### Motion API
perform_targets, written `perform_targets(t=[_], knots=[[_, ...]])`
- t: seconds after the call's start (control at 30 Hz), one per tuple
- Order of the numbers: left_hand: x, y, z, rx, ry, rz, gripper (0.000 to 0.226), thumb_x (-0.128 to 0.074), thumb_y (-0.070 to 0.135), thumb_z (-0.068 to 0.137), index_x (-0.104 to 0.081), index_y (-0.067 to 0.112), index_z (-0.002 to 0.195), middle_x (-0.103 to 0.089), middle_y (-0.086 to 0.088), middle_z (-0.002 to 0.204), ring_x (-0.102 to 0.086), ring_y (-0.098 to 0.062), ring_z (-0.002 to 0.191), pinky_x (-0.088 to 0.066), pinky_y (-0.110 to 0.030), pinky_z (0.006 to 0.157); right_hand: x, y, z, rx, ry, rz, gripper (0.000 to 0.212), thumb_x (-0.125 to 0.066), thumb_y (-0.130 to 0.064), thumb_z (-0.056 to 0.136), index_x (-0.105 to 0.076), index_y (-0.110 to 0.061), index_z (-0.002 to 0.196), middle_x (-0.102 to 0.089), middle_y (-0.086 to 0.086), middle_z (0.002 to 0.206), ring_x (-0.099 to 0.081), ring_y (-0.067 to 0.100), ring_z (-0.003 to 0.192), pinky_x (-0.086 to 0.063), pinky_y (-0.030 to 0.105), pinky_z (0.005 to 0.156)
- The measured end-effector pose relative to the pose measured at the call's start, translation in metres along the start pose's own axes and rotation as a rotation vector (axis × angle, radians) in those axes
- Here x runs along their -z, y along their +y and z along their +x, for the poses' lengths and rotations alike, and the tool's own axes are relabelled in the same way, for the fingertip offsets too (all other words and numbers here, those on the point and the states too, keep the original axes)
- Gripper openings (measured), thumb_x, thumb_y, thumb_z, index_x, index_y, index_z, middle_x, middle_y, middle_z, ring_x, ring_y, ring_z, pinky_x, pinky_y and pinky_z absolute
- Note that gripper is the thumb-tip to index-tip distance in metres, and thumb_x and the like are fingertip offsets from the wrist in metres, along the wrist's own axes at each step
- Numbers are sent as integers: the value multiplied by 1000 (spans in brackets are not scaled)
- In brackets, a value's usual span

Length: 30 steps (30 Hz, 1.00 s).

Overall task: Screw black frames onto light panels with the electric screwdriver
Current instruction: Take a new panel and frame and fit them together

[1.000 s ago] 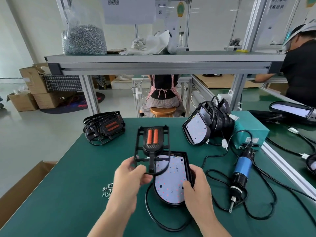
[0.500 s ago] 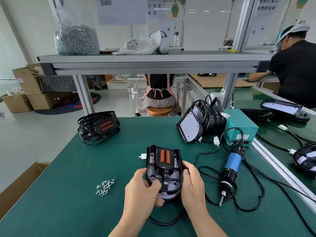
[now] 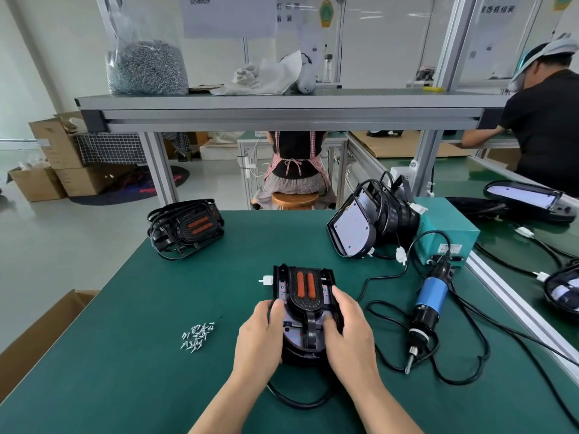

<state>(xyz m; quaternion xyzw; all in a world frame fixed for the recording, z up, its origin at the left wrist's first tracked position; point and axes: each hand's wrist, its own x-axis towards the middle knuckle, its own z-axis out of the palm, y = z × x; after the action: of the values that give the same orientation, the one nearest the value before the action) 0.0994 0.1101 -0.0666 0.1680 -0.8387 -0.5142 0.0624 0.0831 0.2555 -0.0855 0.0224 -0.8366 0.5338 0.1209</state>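
Note:
A black frame (image 3: 305, 296) with two orange strips lies on top of a light panel (image 3: 296, 335) in the middle of the green table. My left hand (image 3: 260, 333) presses on the frame's left side with its fingers laid over the edge. My right hand (image 3: 346, 327) presses on the right side in the same way. The electric screwdriver (image 3: 427, 305), blue and black, lies on the table to the right, tip pointing toward me. A small heap of loose screws (image 3: 197, 336) sits to the left of my hands.
A stack of black frames (image 3: 185, 228) lies at the far left of the table. Stacked light panels (image 3: 368, 225) lean by a teal power box (image 3: 446, 228) at the far right. Black cables (image 3: 454, 349) loop around the screwdriver. A cardboard box (image 3: 34, 339) stands left of the table.
The frame went from tilted up above the panel to lying flat on it. Both hands moved in over its sides, and the assembly now lies flatter on the table.

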Motion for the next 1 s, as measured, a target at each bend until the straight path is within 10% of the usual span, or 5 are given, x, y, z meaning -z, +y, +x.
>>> perform_targets(t=[0.47, 0.67, 0.83, 1.0], knots=[[-3, -3, 4, -115, -3, 305, 25, -41, 17, 103, -33, 11, 80, -38, -2, 66, -25, -22, 56, -22, -35, 56, 0, 0, -8, -10, 25, -41, 52, -48, 6, 92, -60, -24, 133, -47, -11, 122, -49, 7, 121, -33, 17, 97], [20, -6, 4, -157, 244, 178, 36, -43, 31, 100, -40, 25, 65, -46, 5, 69, -44, -26, 71, -35, -38, 63, 3, -5, -7, -53, 20, 104, 44, -53, 3, 94, -62, -26, 125, -49, -9, 131, -47, 4, 122, -34, 22, 105], [72, -39, 34, -6, 345, 463, 29, -62, 27, 90, -65, 23, 119, -59, 3, 115, -46, -22, 114, -38, -35, 96, 1, -2, -7, -47, 59, 108, 34, -56, -2, 94, -64, -18, 123, -51, -7, 130, -49, 7, 121, -33, 23, 104], [77, -53, 39, 10, 296, 595, 32, -62, 30, 85, -61, 26, 117, -55, 6, 116, -42, -21, 115, -30, -35, 100, 3, -8, -7, 67, 187, 65, 35, -59, 5, 92, -64, -12, 122, -49, -4, 132, -45, 10, 128, -30, 25, 114]])
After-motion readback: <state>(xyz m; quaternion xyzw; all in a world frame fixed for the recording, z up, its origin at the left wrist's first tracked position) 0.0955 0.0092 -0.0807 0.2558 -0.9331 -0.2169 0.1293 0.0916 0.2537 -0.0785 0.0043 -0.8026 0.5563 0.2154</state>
